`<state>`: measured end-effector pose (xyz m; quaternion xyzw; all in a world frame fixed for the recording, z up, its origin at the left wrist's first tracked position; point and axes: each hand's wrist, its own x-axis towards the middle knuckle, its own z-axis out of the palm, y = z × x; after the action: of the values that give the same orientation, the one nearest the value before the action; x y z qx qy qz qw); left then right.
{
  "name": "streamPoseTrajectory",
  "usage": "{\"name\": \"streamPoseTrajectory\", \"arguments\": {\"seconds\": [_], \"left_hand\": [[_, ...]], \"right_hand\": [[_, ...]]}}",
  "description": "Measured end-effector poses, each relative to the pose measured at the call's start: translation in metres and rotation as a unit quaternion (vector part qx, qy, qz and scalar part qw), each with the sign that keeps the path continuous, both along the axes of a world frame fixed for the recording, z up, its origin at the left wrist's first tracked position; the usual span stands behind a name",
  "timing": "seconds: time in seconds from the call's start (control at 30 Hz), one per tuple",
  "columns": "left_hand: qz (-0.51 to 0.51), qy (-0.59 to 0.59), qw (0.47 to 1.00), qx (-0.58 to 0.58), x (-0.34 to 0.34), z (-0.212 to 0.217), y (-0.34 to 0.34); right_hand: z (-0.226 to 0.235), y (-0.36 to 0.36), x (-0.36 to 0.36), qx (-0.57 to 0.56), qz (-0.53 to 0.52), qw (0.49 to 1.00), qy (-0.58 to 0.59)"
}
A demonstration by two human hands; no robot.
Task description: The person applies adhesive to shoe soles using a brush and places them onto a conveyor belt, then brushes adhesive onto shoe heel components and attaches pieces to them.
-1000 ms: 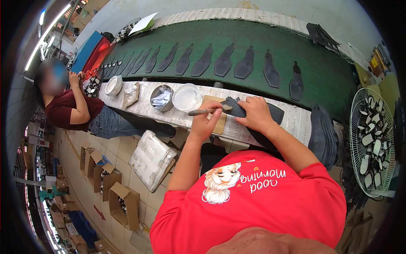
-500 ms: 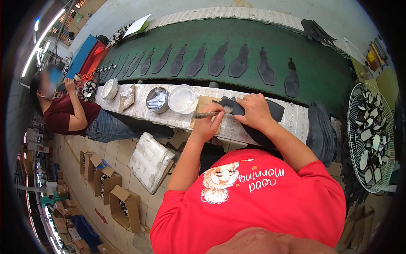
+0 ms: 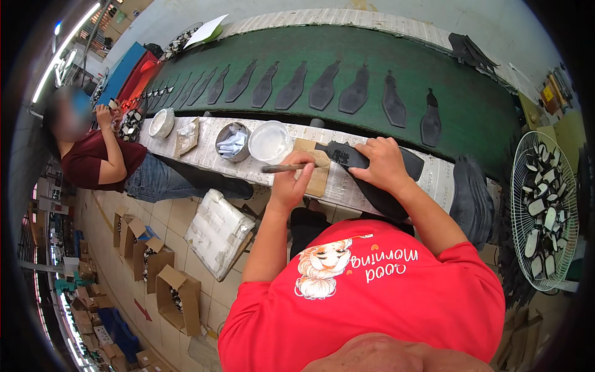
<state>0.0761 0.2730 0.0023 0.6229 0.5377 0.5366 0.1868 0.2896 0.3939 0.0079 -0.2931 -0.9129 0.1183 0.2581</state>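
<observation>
My left hand (image 3: 290,186) is closed around the handle of a paintbrush (image 3: 279,168), its bristles over a tan cardboard piece (image 3: 318,180). Under my right hand (image 3: 383,163) lies a flat black bottle-shaped piece (image 3: 411,163); thumb and fingers hold it across its width. The narrow end of that piece overhangs the cardboard and looks dark and shiny. More black material hangs over the near table edge below my right hand. A clear tub of whitish liquid (image 3: 270,142) stands just left of the cardboard.
Similar black pieces (image 3: 290,90) lie in a row on the green conveyor belt (image 3: 458,80). A tin with white cloths (image 3: 232,144) and a white bowl (image 3: 162,124) stand leftward. A stack of black pieces (image 3: 474,192) and a wire basket (image 3: 520,211) are right. A co-worker (image 3: 105,155) stands left.
My left hand has drawn the brush left, off the black piece and over the cardboard. The piece's narrow end now shows a dark shiny patch. My right hand still holds it.
</observation>
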Motion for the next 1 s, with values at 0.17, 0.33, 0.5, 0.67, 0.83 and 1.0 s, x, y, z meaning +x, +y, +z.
{"name": "streamPoseTrajectory", "arguments": {"seconds": [0.17, 0.33, 0.5, 0.67, 0.83, 1.0], "left_hand": [[0.047, 0.067, 0.994, 0.072, 0.003, 0.009, 0.006], [0.031, 0.058, 0.998, 0.000, -0.026, 0.005, -0.005], [-0.077, -0.059, 0.994, -0.051, -0.043, 0.029, -0.006], [-0.153, -0.015, 0.974, -0.167, -0.044, 0.028, 0.005], [-0.060, -0.030, 0.996, -0.050, -0.046, 0.036, 0.007], [-0.214, -0.089, 0.963, -0.137, -0.024, 0.047, 0.001]], "right_hand": [[0.006, -0.003, -0.001, 0.024, 0.021, 0.999, 0.024], [0.006, -0.004, 0.004, 0.023, 0.027, 0.999, 0.013], [0.012, -0.006, 0.010, 0.043, 0.066, 0.997, -0.021], [0.015, -0.012, 0.007, 0.045, 0.116, 0.992, -0.018], [0.015, -0.015, 0.010, 0.036, 0.128, 0.991, -0.028], [0.017, -0.017, 0.009, 0.031, 0.147, 0.989, -0.010]]}}
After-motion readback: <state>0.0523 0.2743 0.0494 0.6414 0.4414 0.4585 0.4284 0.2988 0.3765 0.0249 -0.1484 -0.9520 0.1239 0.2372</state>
